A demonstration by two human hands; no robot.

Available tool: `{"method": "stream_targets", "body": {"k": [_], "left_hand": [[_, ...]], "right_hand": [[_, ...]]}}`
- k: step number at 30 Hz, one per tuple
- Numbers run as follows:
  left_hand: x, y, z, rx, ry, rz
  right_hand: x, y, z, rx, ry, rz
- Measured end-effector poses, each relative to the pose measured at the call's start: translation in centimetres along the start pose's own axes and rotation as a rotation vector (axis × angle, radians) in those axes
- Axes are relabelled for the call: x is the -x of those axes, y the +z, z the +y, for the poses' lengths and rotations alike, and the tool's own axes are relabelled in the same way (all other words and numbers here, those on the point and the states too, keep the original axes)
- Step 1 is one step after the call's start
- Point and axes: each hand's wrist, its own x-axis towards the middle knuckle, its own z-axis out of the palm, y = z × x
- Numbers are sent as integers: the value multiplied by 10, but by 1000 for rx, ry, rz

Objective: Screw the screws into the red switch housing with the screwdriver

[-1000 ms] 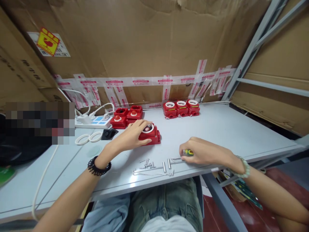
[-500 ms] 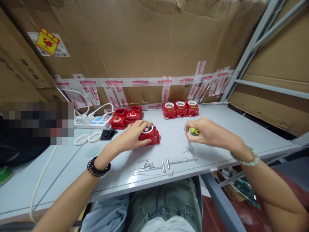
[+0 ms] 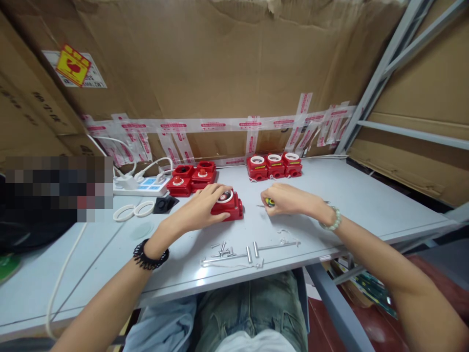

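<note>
My left hand [image 3: 210, 203] is closed over a red box [image 3: 236, 208], with the thumb along its front and the fingers across the top. A white ring [image 3: 227, 196] surrounds the round window on top of that box. To the right of it, my right hand [image 3: 286, 198] is closed around a screwdriver [image 3: 270, 202] with a yellow and green handle. A thin metal shaft pokes out leftward toward the box, apart from it. Most of the handle is hidden by the fingers. Nearer the table's front edge lie loose screws [image 3: 223, 248], metal rods [image 3: 227, 257] and short metal pins [image 3: 248, 254].
Three red boxes with white rings [image 3: 274, 166] stand in a row at the back. Several red housings [image 3: 179, 185] sit by a white power strip [image 3: 146, 186]. White rings [image 3: 123, 213], a black part [image 3: 164, 204] and clear discs [image 3: 141, 230] lie at left.
My right hand has moved left, closer to the red box, and turned the screwdriver so its shaft points left. My left hand stays on the box.
</note>
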Motion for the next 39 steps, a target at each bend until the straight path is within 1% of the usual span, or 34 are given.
{"method": "stream_targets", "body": {"k": [4, 6, 7, 8, 9, 11, 12, 13, 14, 16, 19, 21, 23, 27, 29, 30, 32, 34, 37, 39], "left_hand": [[1, 1, -2, -3, 6, -3], [1, 1, -2, -3, 12, 9], [1, 1, -1, -7, 24, 25], [0, 2, 0, -15, 43, 52], [-2, 2, 4, -28, 69, 87], [-10, 4, 14, -73, 134, 158], [-16, 5, 22, -101, 167, 173], [-23, 8, 30, -128, 205, 167], [-32, 11, 39, -144, 249, 134], [-51, 19, 56, -163, 316, 35], [-74, 32, 75, -232, 347, -35], [-84, 40, 81, -269, 338, -56], [-89, 46, 82, -279, 324, -67], [-93, 54, 81, -262, 315, -93], [-95, 56, 80, -216, 307, -100], [-95, 57, 79, -192, 301, -100], [-94, 56, 76, -155, 283, -91], [-89, 52, 70, -78, 266, -54], [-73, 39, 59, 159, 236, 58], [-60, 28, 53, 286, 186, 109]], "right_hand": [[10, 11, -2, -65, -7, -35], [16, 12, 1, -132, -5, 12], [18, 10, 4, -175, 6, 69], [21, 7, 6, -225, 26, 154], [24, 4, 9, -280, 48, 267], [29, -6, 15, -406, 99, 561], [30, -11, 18, -481, 122, 709], [30, -16, 21, -569, 145, 825], [29, -20, 24, -664, 164, 911], [24, -26, 30, -851, 193, 1001], [12, -28, 38, -1029, 239, 1077], [7, -24, 43, -1045, 289, 1088], [5, -20, 48, -949, 338, 1080], [11, -14, 56, -566, 473, 1119], [14, -14, 58, -509, 500, 1103], [14, -15, 59, -538, 488, 1088], [13, -17, 59, -669, 445, 1076], [13, -20, 59, -834, 431, 1112], [16, -25, 60, -1077, 432, 1193], [19, -27, 62, -1207, 406, 1213]]}}
